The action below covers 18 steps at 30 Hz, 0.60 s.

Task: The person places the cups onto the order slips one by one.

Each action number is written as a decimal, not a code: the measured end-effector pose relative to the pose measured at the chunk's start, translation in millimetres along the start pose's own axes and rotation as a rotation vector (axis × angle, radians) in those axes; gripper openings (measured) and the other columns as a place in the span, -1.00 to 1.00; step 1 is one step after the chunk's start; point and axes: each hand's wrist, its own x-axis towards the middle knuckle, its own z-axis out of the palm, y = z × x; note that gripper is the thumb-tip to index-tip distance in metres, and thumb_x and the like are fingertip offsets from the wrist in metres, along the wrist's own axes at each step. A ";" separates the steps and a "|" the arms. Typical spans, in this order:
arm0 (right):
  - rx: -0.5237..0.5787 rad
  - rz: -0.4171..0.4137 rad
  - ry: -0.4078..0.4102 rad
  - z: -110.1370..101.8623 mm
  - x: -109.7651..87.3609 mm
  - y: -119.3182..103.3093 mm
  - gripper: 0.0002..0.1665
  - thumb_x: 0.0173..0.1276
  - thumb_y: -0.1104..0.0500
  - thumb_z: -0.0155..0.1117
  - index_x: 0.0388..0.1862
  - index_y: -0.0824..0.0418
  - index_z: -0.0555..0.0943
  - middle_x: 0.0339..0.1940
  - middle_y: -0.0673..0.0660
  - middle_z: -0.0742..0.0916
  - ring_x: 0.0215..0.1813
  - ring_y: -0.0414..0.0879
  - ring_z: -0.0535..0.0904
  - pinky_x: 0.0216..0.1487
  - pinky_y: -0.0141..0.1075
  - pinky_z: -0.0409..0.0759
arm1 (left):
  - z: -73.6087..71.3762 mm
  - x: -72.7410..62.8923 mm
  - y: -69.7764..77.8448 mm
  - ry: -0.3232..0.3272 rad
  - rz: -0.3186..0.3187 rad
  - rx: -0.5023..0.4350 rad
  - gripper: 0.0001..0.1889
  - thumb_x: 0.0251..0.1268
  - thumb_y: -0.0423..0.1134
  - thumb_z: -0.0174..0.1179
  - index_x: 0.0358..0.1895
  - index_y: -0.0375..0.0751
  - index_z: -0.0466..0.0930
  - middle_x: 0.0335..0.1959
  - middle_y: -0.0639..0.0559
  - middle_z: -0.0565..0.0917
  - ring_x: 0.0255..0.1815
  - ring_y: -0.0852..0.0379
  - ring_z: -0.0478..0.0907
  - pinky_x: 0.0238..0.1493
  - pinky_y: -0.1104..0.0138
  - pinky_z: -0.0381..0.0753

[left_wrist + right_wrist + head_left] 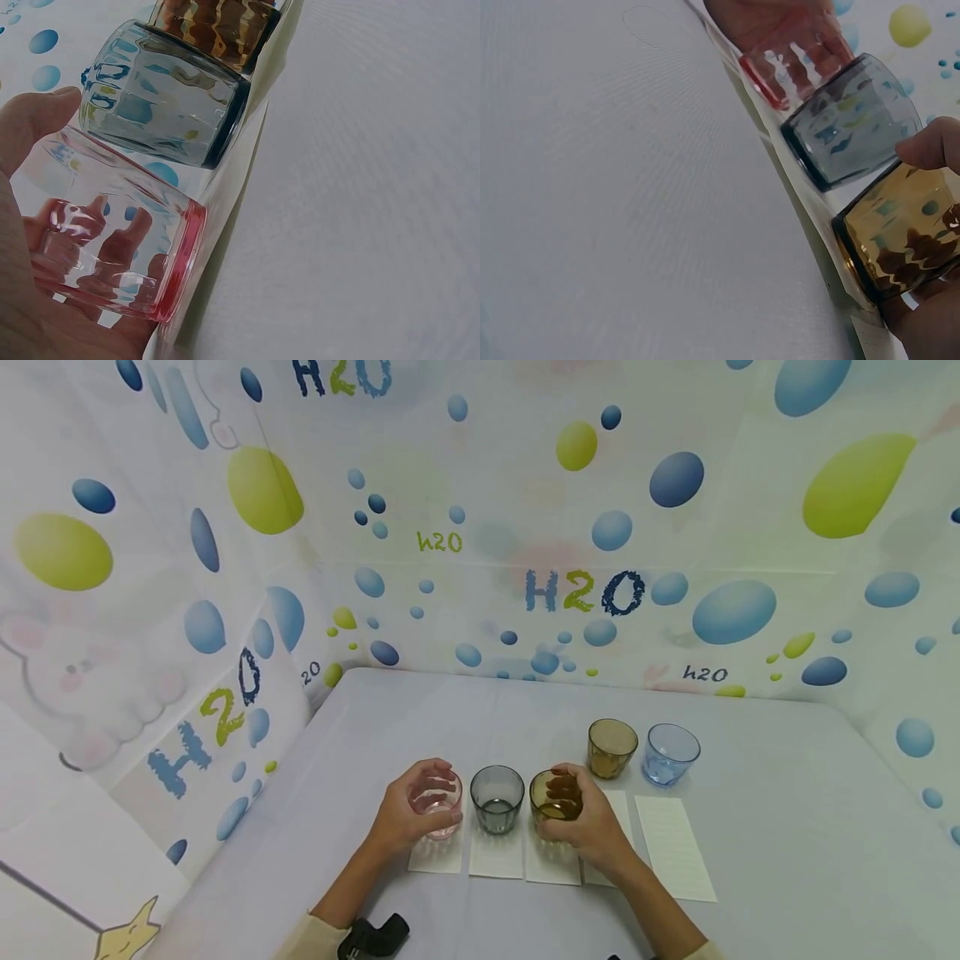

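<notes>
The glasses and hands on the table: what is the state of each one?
Pink glass: upright, held by left hand.
Grey glass: upright, untouched.
Amber glass: upright, held by right hand.
Second amber glass: upright, free.
Blue glass: upright, free.

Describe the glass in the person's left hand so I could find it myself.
On the grey table a row of paper cards lies near the front edge. Three glasses stand on them in a line; it is the leftmost one, the pink glass, gripped by the left hand. Its neighbours are grey and amber.
</notes>
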 end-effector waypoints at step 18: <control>-0.065 -0.002 -0.060 -12.7 -0.3 2.2 0.23 -0.06 0.12 0.73 0.57 -0.04 0.25 0.32 0.12 0.59 0.31 0.06 0.50 0.37 0.01 0.42 | 0.4 -0.5 -0.1 -0.002 -0.003 0.009 -0.31 0.01 -0.44 0.50 0.27 -0.42 0.42 0.09 -0.22 0.62 0.14 -0.26 0.58 0.18 0.11 0.66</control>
